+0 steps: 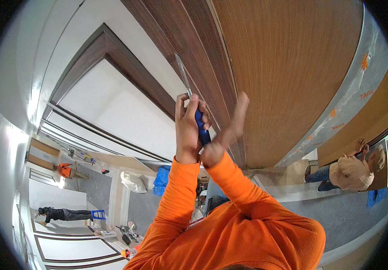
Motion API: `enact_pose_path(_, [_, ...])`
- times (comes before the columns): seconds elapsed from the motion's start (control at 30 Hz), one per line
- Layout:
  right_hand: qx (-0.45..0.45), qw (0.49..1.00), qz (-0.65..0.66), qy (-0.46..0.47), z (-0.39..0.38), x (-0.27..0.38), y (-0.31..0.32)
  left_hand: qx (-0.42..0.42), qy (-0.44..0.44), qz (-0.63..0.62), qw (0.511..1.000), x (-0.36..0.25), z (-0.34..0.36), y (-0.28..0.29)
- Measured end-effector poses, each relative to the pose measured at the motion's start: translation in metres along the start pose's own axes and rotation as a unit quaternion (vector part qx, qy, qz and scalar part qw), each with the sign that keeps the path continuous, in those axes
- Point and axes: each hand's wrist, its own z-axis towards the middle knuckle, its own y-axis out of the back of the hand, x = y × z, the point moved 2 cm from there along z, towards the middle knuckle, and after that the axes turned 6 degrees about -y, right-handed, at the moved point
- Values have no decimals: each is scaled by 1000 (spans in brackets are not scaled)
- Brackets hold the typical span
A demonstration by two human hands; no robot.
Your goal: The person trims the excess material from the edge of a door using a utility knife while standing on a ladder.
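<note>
One broad panel [288,76] of fine-striped brown wood grain stands beside dark, grooved boards [169,27]. Before them, the right hand [231,129], blurred, stretches straight-fingered near the butt of a slim tool [199,118]; the left hand [186,130] is clamped around its smooth blue handle [202,130], narrow metal blade [183,74] jutting past the thumb.

Orange lettering [366,94] and emblems [365,61] repeat along a translucent plastic strip [350,98].
</note>
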Motion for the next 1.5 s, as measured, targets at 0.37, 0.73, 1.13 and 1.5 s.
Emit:
enact_pose_path(0.37, [-19, 999, 10, 41, 5, -2, -11, 25, 7, -33, 999, -8, 8, 1])
enact_pose_path(0.73, [75, 996, 54, 10, -1, -3, -4, -22, -4, -22, 1000, -3, -10, 2])
enact_pose_path(1.13, [83, 994, 67, -8, 5, -5, -6, 8, 0, -15, 1000, -3, -5, 3])
enact_pose_path(1.5, [-8, 999, 12, 35, 22, 10, 8, -11, -9, -18, 1000, -11, -20, -25])
